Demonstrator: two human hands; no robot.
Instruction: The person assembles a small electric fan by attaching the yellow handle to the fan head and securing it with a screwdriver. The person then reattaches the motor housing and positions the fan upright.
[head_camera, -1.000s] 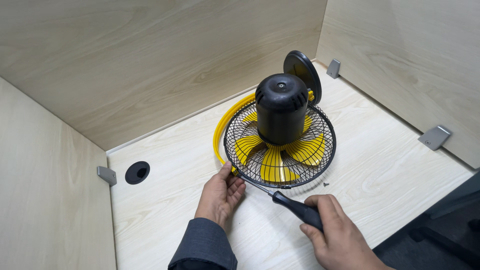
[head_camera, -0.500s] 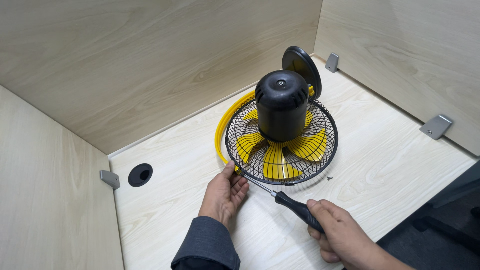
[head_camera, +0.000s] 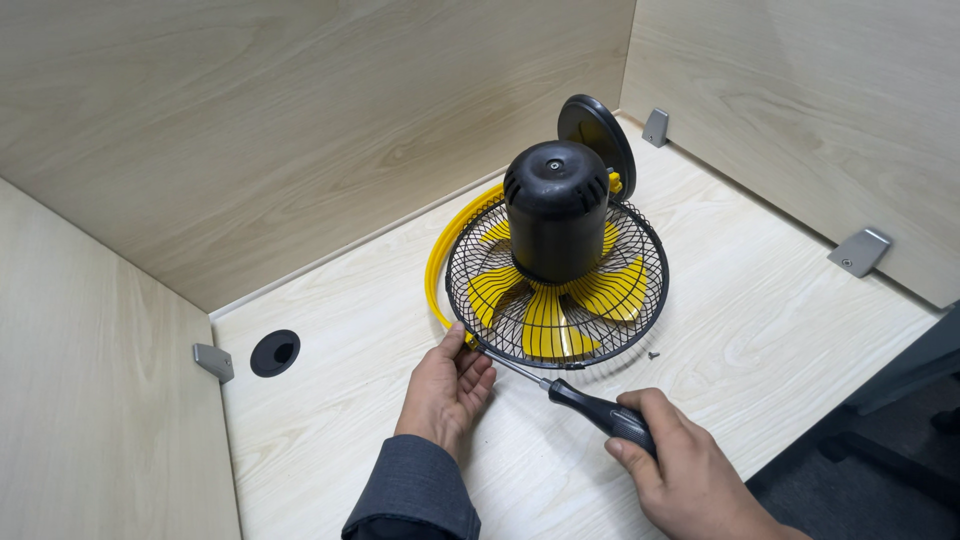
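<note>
In the head view, the fan (head_camera: 556, 275) lies face down on the tabletop (head_camera: 780, 300). The left hand (head_camera: 445, 390) touches its yellow rim with spread fingers. The right hand (head_camera: 685, 475) has its grip closed around the screwdriver (head_camera: 570, 392), the tip at the grille edge. A small screw (head_camera: 654, 354) lies near.

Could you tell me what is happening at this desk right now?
A person is working on a small fan that lies face down on the desk, motor housing pointing up. The right hand holds a screwdriver whose tip meets the grille's rim at its near left edge. The left hand rests on the desk with its fingers against that rim. A loose screw lies beside the grille.
</note>
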